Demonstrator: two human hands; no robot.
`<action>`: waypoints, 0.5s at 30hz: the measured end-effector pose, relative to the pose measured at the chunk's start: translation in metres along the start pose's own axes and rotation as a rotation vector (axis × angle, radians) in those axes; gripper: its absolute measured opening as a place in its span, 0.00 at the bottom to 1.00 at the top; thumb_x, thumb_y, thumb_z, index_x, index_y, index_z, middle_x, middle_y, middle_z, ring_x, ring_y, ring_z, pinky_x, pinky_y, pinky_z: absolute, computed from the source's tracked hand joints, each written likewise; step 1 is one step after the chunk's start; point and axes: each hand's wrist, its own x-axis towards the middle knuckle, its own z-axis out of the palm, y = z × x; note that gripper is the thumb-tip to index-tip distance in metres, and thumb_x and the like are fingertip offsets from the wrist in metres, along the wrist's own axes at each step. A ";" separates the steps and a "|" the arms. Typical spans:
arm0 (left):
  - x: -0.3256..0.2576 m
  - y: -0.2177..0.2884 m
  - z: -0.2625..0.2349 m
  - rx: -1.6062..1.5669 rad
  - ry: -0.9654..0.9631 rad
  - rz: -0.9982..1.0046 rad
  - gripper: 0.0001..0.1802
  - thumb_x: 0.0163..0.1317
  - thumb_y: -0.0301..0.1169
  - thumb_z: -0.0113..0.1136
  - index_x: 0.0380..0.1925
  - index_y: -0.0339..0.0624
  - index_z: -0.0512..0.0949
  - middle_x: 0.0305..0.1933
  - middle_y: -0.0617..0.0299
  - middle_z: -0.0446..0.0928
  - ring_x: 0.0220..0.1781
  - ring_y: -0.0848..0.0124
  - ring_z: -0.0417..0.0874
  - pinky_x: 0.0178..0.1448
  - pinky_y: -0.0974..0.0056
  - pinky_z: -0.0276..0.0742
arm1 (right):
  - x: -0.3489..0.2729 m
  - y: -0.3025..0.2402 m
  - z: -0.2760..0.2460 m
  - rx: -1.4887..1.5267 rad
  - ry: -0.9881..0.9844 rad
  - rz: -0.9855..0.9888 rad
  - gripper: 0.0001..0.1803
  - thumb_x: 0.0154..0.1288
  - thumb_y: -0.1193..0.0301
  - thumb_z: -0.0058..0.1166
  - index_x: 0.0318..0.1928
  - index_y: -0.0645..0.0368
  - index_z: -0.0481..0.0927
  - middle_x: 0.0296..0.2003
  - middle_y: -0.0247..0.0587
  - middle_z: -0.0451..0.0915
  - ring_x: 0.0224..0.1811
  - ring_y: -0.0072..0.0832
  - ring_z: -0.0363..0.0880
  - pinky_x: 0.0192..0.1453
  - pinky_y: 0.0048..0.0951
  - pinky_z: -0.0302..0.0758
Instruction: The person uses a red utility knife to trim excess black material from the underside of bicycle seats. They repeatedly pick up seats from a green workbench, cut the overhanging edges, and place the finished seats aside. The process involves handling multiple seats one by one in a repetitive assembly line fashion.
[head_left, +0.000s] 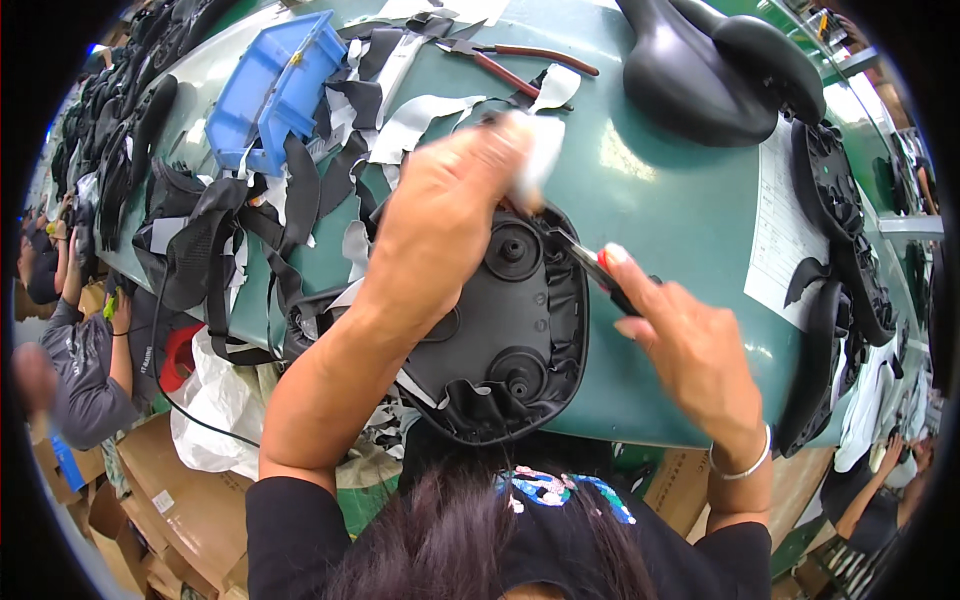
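An upside-down black bicycle saddle (470, 345) lies at the table's near edge, its cover gathered in folds around the rim. My left hand (440, 215) is closed over the saddle's far side, pinching a white-backed strip of cover material (543, 155) that is blurred by motion. In my right hand (700, 355) is a utility knife (610, 280) with a black and red handle. Its blade points left and touches or nearly touches the folded edge at the saddle's upper right. My left forearm hides the saddle's left part.
Black and white offcuts (300, 190) are heaped at the left beside a blue bin (275, 90). Red-handled pincers (515, 70) lie at the far side. Finished saddles (690, 75) stand far right; more upturned saddles (835, 270) and a paper sheet (780, 225) lie at right. Co-workers sit on both sides.
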 end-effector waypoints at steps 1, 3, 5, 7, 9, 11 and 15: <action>0.007 0.000 -0.012 -0.180 0.023 -0.003 0.20 0.70 0.40 0.50 0.23 0.38 0.76 0.24 0.63 0.73 0.29 0.77 0.73 0.38 0.69 0.68 | -0.008 -0.008 0.002 -0.012 -0.001 0.054 0.36 0.55 0.76 0.60 0.66 0.54 0.65 0.24 0.42 0.71 0.23 0.39 0.73 0.27 0.38 0.69; 0.018 0.002 -0.021 -0.467 -0.005 0.169 0.20 0.71 0.37 0.48 0.20 0.39 0.75 0.24 0.61 0.74 0.32 0.72 0.74 0.38 0.67 0.70 | -0.025 -0.027 0.008 -0.020 0.014 0.141 0.39 0.53 0.76 0.62 0.67 0.53 0.63 0.23 0.43 0.71 0.22 0.41 0.72 0.25 0.39 0.68; 0.021 0.007 -0.040 -0.788 -0.121 0.212 0.19 0.70 0.34 0.48 0.20 0.37 0.74 0.25 0.58 0.74 0.35 0.70 0.74 0.36 0.67 0.70 | -0.039 -0.047 0.012 -0.079 -0.048 0.213 0.36 0.58 0.71 0.59 0.67 0.53 0.63 0.23 0.41 0.69 0.18 0.37 0.72 0.21 0.37 0.67; 0.022 0.027 -0.063 -1.150 -0.210 0.192 0.17 0.67 0.29 0.48 0.20 0.33 0.73 0.22 0.57 0.71 0.39 0.71 0.72 0.28 0.72 0.66 | -0.052 -0.064 0.013 -0.092 -0.075 0.266 0.34 0.61 0.67 0.58 0.67 0.52 0.63 0.22 0.39 0.69 0.15 0.35 0.72 0.18 0.37 0.66; 0.010 0.033 -0.068 -0.753 -0.209 0.249 0.11 0.63 0.26 0.50 0.23 0.34 0.76 0.20 0.61 0.70 0.28 0.73 0.71 0.21 0.71 0.63 | -0.051 -0.066 0.010 -0.140 -0.082 0.228 0.34 0.60 0.66 0.58 0.67 0.51 0.64 0.22 0.38 0.69 0.15 0.34 0.71 0.18 0.37 0.65; -0.007 0.033 -0.039 0.502 -0.153 0.397 0.07 0.61 0.27 0.54 0.30 0.32 0.78 0.26 0.61 0.72 0.16 0.77 0.59 0.22 0.70 0.62 | -0.045 -0.063 0.005 -0.213 -0.071 0.220 0.32 0.60 0.66 0.58 0.66 0.48 0.66 0.21 0.36 0.69 0.15 0.33 0.71 0.17 0.36 0.62; -0.023 0.024 -0.030 1.347 -0.487 0.709 0.10 0.42 0.26 0.64 0.27 0.38 0.77 0.25 0.58 0.70 0.42 0.59 0.71 0.49 0.57 0.68 | -0.026 -0.050 -0.008 -0.267 -0.008 0.207 0.31 0.58 0.69 0.58 0.64 0.45 0.69 0.19 0.39 0.70 0.17 0.38 0.69 0.22 0.38 0.61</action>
